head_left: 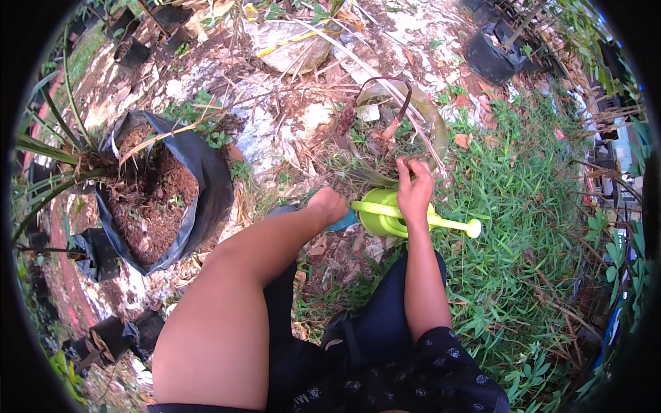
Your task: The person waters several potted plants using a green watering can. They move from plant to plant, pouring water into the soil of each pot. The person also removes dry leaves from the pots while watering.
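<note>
My left hand point(329, 205) is curled into a fist beside a lime-green watering can point(373, 219). Just below the fist shows a teal object point(345, 222), mostly hidden; whether the hand grips it cannot be told. My right hand point(416, 188) is over the can's far side, thumb and curled fingers slightly apart, with nothing visible between them. Its fingertips are close to the near rim of a round, translucent planter point(438, 116). Inside that planter a stubby plant base point(382, 142) bears a drooping dark reddish stalk point(406, 98). The can's spout point(454, 223) points right.
To my left stands a large black grow bag point(209, 191) of brown soil with a long-leaved plant. A pale, rounded object point(294, 49) lies ahead among dry fronds. Another black grow bag point(493, 57) is at the far right. Grass point(506, 206) covers the right side.
</note>
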Available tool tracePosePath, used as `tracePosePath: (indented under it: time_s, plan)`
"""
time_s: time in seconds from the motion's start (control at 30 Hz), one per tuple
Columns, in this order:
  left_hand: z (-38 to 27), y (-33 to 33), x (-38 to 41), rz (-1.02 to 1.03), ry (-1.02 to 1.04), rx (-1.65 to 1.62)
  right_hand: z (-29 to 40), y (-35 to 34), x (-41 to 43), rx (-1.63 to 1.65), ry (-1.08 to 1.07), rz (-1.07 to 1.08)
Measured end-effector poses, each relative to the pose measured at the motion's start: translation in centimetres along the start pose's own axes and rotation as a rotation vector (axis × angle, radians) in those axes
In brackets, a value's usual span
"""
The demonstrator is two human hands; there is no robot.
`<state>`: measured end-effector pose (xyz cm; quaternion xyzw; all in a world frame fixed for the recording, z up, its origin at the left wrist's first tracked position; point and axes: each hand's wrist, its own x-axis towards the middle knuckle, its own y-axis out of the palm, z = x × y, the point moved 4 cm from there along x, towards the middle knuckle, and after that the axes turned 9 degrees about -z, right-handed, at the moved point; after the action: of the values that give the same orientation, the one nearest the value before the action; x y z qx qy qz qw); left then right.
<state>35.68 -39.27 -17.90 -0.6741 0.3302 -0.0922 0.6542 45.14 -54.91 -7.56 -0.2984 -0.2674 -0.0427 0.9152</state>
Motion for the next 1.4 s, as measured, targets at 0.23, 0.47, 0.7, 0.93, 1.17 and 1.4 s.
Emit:
tracePosePath:
  time_s: [0.23,0.47,0.7,0.93,1.17,1.4]
  plan:
    - [-1.0,1.2,0.8,0.004,0.146,-0.022,-0.8,0.3,0.2,-0.164,0.088,0.195]
    - [-1.0,-0.6,0.2,0.129,0.048,-0.004,-0.8,0.1,0.0,-0.047,0.088,0.073]
    - [0.9,0.9,0.9,0.195,0.028,0.042,-0.9,0.6,0.3,-0.102,0.03,0.172]
    - [0.5,1.7,0.0,0.11,0.109,-0.041,-1.1,0.3,0.0,-0.093,0.009,0.148]
    - [-1.0,2.8,1.1,0.011,0.098,-0.047,-1.3,0.2,-0.2,-0.089,0.044,0.141]
    - [-0.8,2.1,1.9,-0.005,0.104,0.097,-0.9,0.2,0.1,-0.076,0.058,0.142]
